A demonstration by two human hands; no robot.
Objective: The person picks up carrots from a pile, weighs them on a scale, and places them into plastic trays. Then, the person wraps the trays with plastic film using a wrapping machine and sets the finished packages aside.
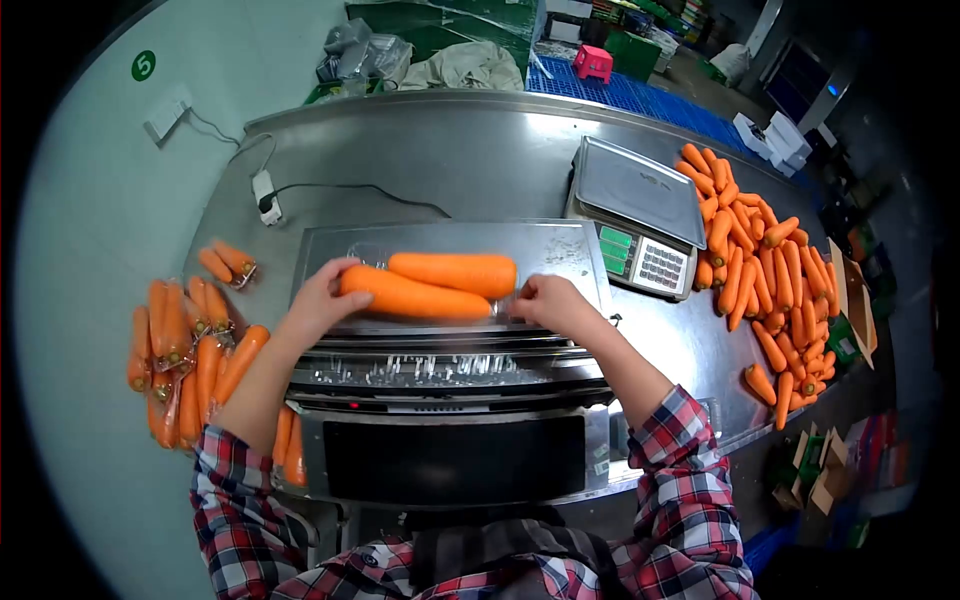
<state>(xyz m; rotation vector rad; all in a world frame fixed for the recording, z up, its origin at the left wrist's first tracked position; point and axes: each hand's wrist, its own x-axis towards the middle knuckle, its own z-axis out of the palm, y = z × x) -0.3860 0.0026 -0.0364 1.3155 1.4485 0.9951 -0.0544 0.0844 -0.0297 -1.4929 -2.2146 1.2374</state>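
Observation:
Two large carrots lie side by side on the metal plate (560, 240) of a wrapping machine: an upper carrot (452, 272) and a lower carrot (415, 296). My left hand (322, 305) is closed around the left end of the lower one, with the thumb on its near side. At the right ends of the carrots, my right hand (552, 304) pinches what looks like clear plastic film (501, 308); its fingertips are partly hidden. Between the plate and the machine's dark front panel (455, 458) runs a slotted strip with white marks.
Bagged carrots (190, 350) sit to the left, against the wall. A weighing scale (640, 215) stands behind on the right, beside a big heap of loose carrots (775, 275). A power strip (266, 197) with a black cable lies on the steel table (430, 130).

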